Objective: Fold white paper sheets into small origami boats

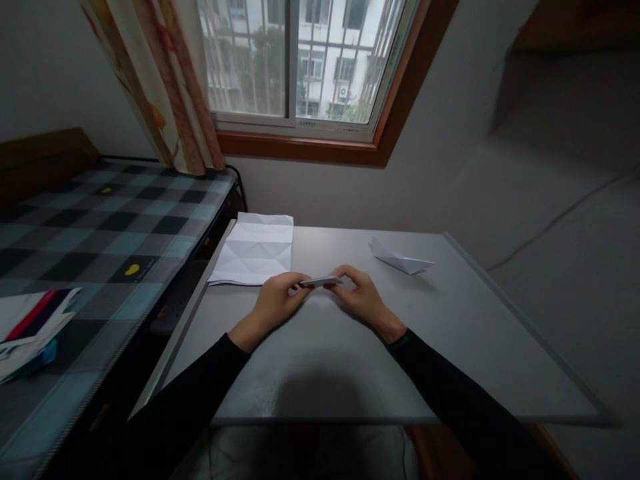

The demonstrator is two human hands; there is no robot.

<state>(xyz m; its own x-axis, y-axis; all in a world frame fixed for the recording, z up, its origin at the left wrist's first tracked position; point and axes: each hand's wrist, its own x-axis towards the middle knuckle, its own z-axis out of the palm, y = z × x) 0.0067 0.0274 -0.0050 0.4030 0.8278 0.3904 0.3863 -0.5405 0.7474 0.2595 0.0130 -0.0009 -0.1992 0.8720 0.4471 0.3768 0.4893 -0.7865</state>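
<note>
Between my two hands, over the middle of the white table (480,347), is a small piece of folded paper (321,282), seen nearly edge-on. The fingers of my left hand (280,299) pinch its left end. At its right end, my right hand (361,297) grips it between thumb and fingers. A folded white paper boat (401,259) lies on the table beyond my right hand. To the far left of my left hand is a stack of white paper sheets (257,252) with crease lines across the top one.
A bed with a checked cover (165,220) stands left of the table, with papers (35,327) on it. Behind the table are a wall and a barred window (295,67). A curtain (170,100) hangs at the left. Another wall (565,233) runs along the right.
</note>
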